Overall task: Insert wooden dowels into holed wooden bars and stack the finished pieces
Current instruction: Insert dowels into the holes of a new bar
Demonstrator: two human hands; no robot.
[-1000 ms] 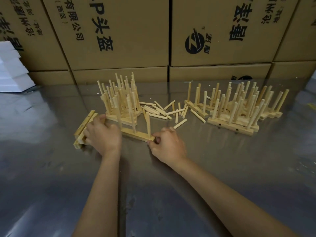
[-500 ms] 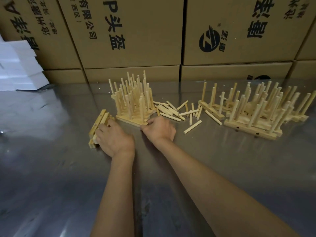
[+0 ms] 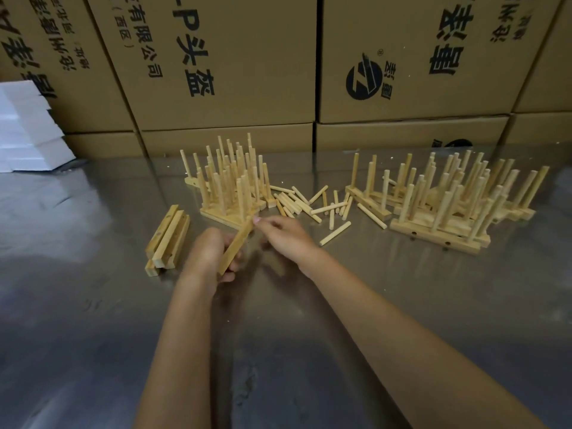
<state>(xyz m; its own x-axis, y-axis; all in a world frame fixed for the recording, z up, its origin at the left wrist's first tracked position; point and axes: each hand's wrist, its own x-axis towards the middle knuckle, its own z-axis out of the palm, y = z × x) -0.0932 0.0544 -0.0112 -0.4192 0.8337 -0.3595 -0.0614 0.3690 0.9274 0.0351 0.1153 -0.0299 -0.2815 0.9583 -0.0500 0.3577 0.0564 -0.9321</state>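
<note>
My left hand grips a bare wooden bar and holds it tilted above the table, its far end pointing at the near stack. My right hand hovers just right of that end with fingers loosely curled, and nothing shows in it. A stack of finished pieces, bars with upright dowels, stands right behind both hands. Loose dowels lie scattered to its right. A small pile of bare bars lies left of my left hand.
A bigger group of finished pieces spreads over the right side of the shiny metal table. Cardboard boxes wall off the back. White foam blocks sit at the far left.
My left hand took a bar from the pile on the left and lifted it. My right hand drew back from the near stack, where the finished piece now stands.
</note>
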